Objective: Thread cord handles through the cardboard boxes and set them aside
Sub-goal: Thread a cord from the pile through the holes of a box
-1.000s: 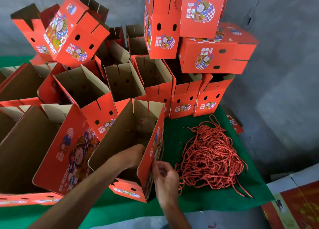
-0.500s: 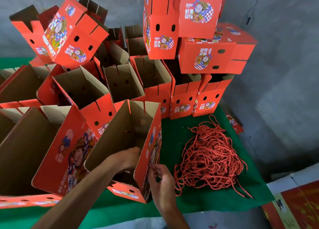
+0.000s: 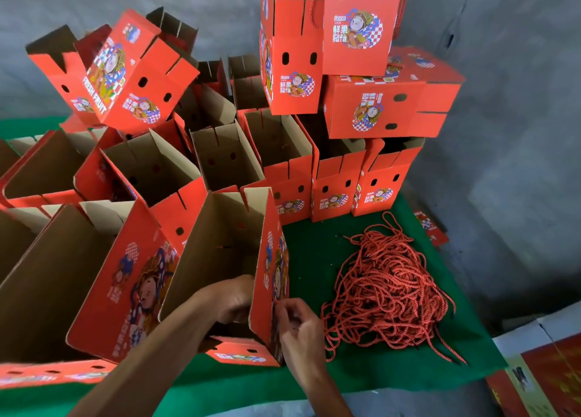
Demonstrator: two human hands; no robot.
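At 9 o'clock, several open red printed cardboard boxes (image 3: 94, 275) crowd the green cloth-covered table (image 3: 314, 253); their full count runs off the edge. At 6 o'clock one open red cardboard box (image 3: 270, 278) stands tilted. The left hand (image 3: 231, 297) reaches inside it, fingers curled against its right wall; what they hold is hidden. The right hand (image 3: 301, 325) sits outside that wall, fingertips pinching a thin red cord end (image 3: 278, 301). At 1 o'clock, three closed boxes (image 3: 377, 105) are stacked. At 4 o'clock lies one tangled pile of red twisted cords (image 3: 393, 290), beside the box.
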